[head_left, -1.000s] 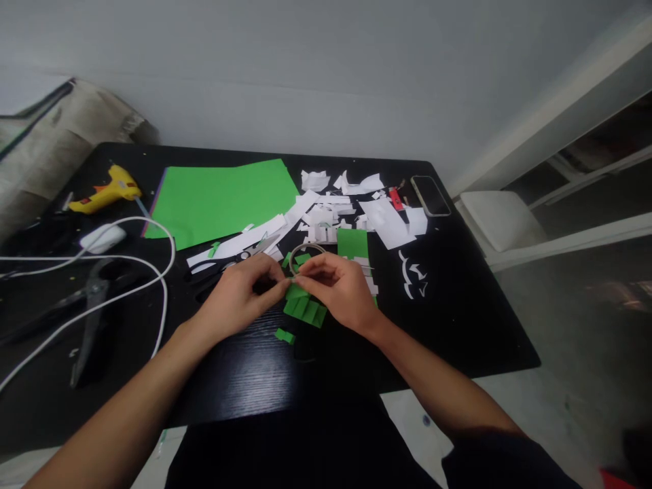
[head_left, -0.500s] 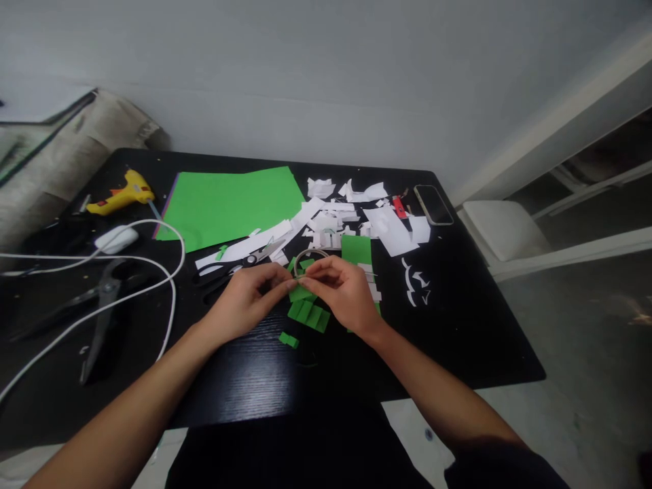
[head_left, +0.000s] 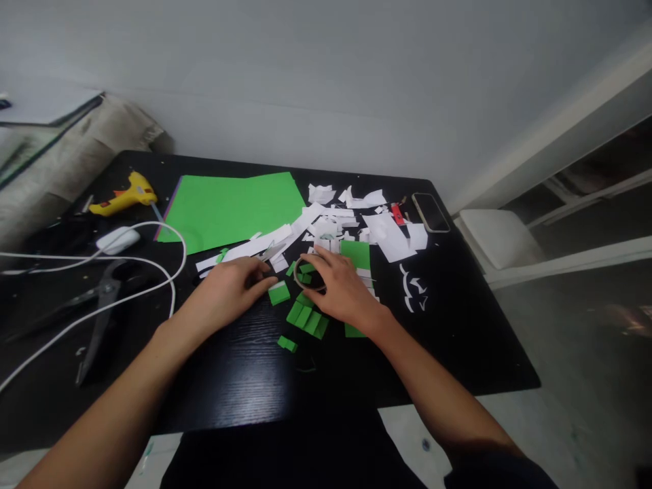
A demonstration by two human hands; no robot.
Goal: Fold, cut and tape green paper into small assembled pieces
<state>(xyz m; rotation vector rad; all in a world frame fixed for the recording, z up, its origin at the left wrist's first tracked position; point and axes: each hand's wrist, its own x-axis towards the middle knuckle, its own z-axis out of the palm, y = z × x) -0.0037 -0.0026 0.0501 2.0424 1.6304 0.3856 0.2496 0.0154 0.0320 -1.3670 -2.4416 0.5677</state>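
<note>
My left hand (head_left: 229, 291) is over the handles of the scissors (head_left: 272, 252), its fingers curled around them; only the blades show past the knuckles. Just off my left thumb lies a small green paper piece (head_left: 278, 293) with a white edge. My right hand (head_left: 342, 284) grips the near right side of a tape roll (head_left: 297, 274), thumb and fingers on its rim. Small green scraps show through the roll's ring. Folded green paper strips (head_left: 308, 319) lie just below it, and a smaller folded green piece (head_left: 287, 344) is nearer to me.
A large green sheet (head_left: 234, 210) lies at the back left, beside white paper scraps (head_left: 390, 234). A yellow glue gun (head_left: 127, 195), a white cable (head_left: 173, 272) and large dark shears (head_left: 104, 299) are on the left. A phone (head_left: 430, 212) lies back right.
My hands have moved apart from their shared pinch. The left has gone onto the scissors, the right has taken hold of the tape roll, and a green piece now lies between them.
</note>
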